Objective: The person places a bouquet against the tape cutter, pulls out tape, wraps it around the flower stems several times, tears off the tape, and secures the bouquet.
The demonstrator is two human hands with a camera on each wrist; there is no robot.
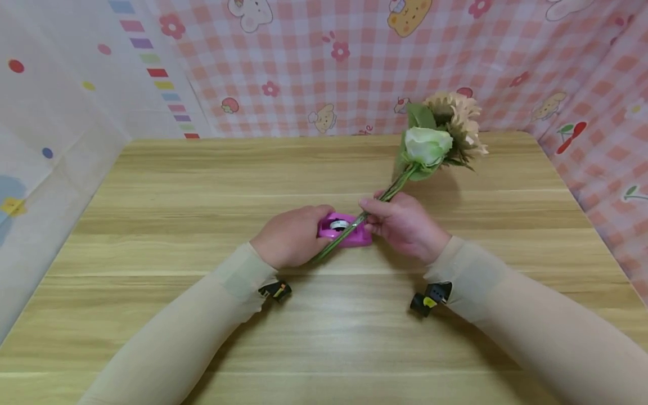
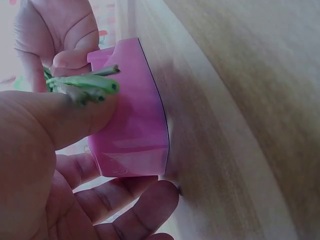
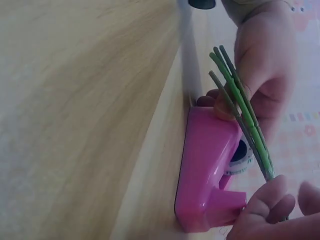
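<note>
A pink tape dispenser (image 1: 360, 239) stands on the table, a white tape roll (image 1: 339, 225) inside it. My left hand (image 1: 291, 233) grips its left end, with the thumb (image 2: 85, 117) on the near side and fingers at the end. My right hand (image 1: 412, 228) pinches a bunch of green flower stems (image 1: 400, 184) close by the dispenser's right end. The stems slant over the dispenser, and their cut ends (image 2: 102, 87) stick out past my left thumb. At the top of the bunch are a pale green-white rose (image 1: 427, 146) and a beige ruffled flower (image 1: 463, 118).
The wood-grain table (image 1: 202, 185) spreads out on all sides of the hands. Behind it hangs a pink checked cloth (image 1: 298, 62) with cartoon prints, and a white dotted cloth (image 1: 55, 101) is on the left. Small black cameras (image 1: 430, 298) sit at both wrists.
</note>
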